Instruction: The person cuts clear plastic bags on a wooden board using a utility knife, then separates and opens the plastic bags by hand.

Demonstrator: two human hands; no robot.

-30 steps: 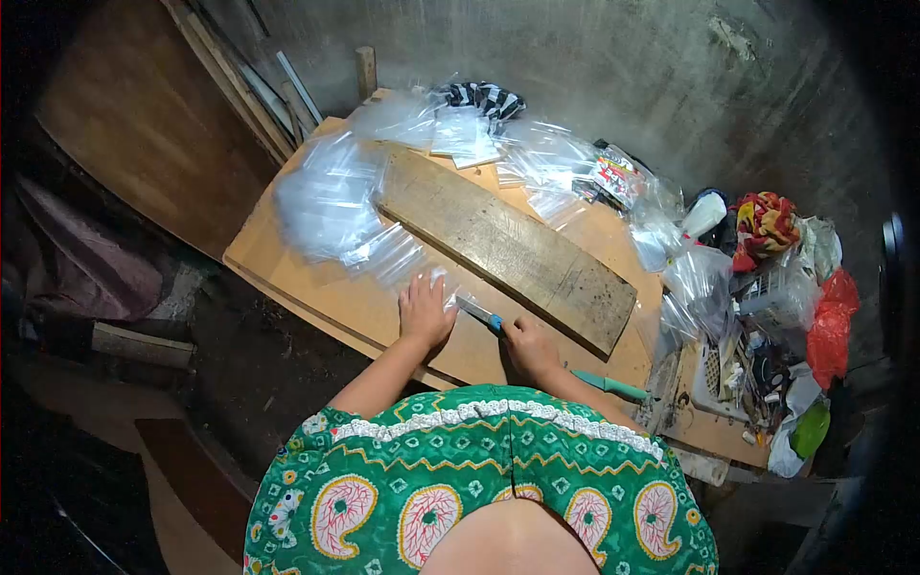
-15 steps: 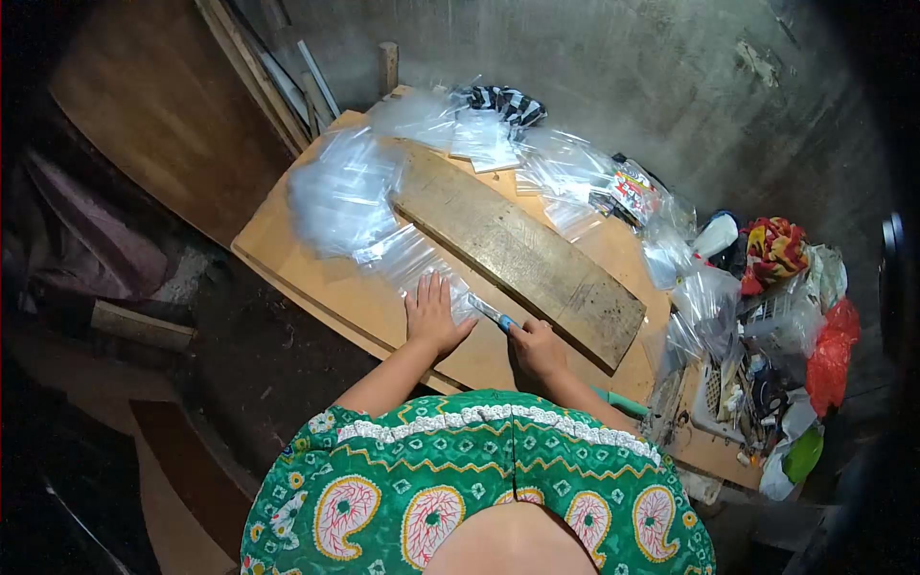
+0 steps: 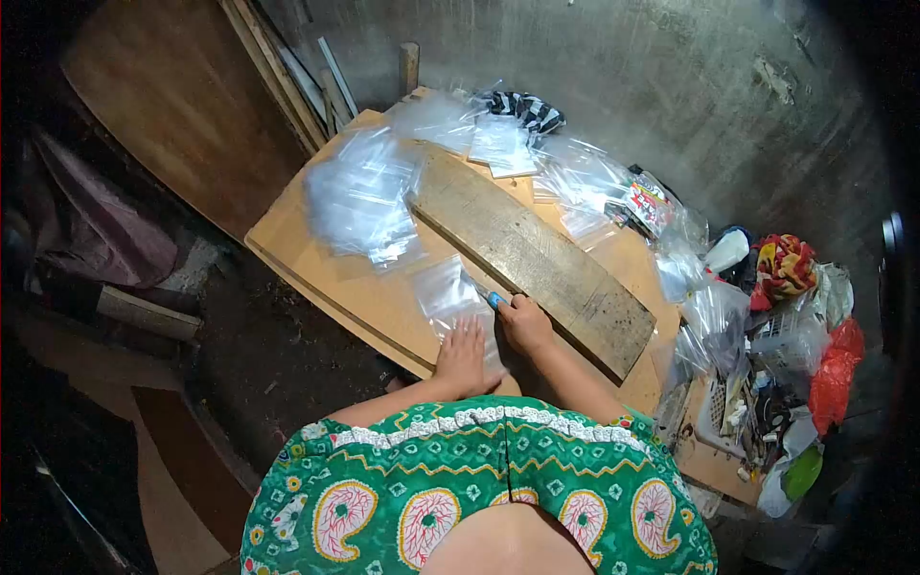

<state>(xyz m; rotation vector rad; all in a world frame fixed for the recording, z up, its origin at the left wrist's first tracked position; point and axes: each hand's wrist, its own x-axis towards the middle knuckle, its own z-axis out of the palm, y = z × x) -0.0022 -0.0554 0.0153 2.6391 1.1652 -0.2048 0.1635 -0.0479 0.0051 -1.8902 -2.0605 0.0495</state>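
My left hand (image 3: 464, 359) lies flat with fingers stretched over a clear plastic bag (image 3: 443, 287) near the table's front edge. In my right hand (image 3: 526, 326) is a cutter knife (image 3: 494, 299) with a blue handle, its tip pointing up and left at the bag's right edge. Just beyond the knife, a thick wooden plank (image 3: 537, 261) lies diagonally across the table. A loose heap of clear plastic bags (image 3: 359, 196) rests up and left of the bag under my hand.
The wooden table (image 3: 316, 292) carries more bags (image 3: 503, 144) along its far side. At the right are a red plastic bag (image 3: 836, 374), a patterned red and yellow cloth (image 3: 784, 268), a basket (image 3: 786, 337) and clutter. A wall (image 3: 652, 86) stands behind, a brown panel (image 3: 182, 105) at left.
My left hand has slid toward my body with the plastic bag, leaving a gap between it and the heap. My right hand has shifted slightly up and left with the cutter knife.
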